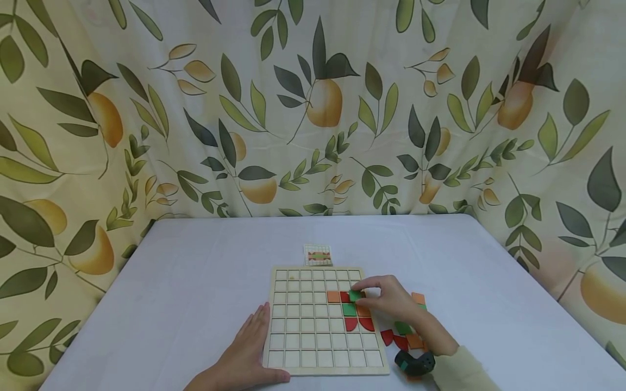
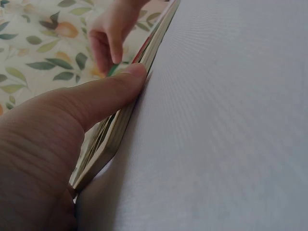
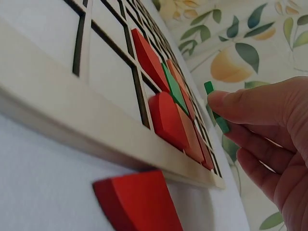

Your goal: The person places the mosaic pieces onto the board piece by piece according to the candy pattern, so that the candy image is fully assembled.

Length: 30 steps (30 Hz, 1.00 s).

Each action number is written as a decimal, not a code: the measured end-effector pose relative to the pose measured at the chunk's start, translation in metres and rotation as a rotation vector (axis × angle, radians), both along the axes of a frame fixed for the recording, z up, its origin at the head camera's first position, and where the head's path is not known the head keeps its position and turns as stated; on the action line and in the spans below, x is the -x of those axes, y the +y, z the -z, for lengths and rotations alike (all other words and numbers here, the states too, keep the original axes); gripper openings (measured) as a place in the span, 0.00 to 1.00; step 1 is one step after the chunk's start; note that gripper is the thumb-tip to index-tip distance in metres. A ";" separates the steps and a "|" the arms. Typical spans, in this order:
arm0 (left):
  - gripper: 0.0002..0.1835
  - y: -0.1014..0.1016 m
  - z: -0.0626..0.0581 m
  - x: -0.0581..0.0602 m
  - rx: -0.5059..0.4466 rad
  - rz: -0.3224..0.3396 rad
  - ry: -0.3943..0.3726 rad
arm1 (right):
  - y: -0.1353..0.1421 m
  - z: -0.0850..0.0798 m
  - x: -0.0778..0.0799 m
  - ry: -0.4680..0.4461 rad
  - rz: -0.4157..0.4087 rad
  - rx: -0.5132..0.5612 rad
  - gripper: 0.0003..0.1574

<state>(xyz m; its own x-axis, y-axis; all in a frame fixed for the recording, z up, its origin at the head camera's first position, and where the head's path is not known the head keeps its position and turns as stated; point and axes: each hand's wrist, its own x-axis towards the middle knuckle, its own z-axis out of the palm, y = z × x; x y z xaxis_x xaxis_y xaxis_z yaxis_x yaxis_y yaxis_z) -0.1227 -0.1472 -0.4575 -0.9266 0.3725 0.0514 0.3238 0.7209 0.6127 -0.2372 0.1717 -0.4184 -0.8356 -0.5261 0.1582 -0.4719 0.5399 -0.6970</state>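
Observation:
A pale wooden grid board [image 1: 293, 342] lies on the table. My left hand [image 1: 246, 347] rests along its left side with straight fingers; in the left wrist view the thumb [image 2: 106, 98] lies on the front edge. My right hand [image 1: 391, 298] pinches a green square tile [image 3: 222, 124] between thumb and fingers, over the board's right columns. Beneath it, the grid holds an orange square [image 1: 333, 296], a red curved tile [image 1: 344, 297], a green square [image 1: 349, 309], another orange square [image 1: 363, 311] and two red rounded tiles [image 1: 351, 324]. Part of the upper row is hidden by the right hand.
Behind the board lies a small pattern card [image 1: 318, 255]. Loose red tiles [image 1: 400, 342], a green tile [image 1: 403, 328] and orange tiles [image 1: 414, 341] lie right of the board, partly under the right forearm. A leaf-patterned curtain [image 1: 313, 163] surrounds the white table [image 1: 210, 260].

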 end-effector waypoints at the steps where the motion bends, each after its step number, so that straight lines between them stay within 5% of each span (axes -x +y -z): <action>1: 0.71 0.000 0.000 0.000 0.001 -0.001 -0.002 | -0.002 0.000 0.000 0.003 -0.008 -0.002 0.16; 30: 0.71 -0.001 0.000 0.000 0.000 0.001 0.012 | -0.030 0.010 -0.006 -0.062 -0.107 0.119 0.14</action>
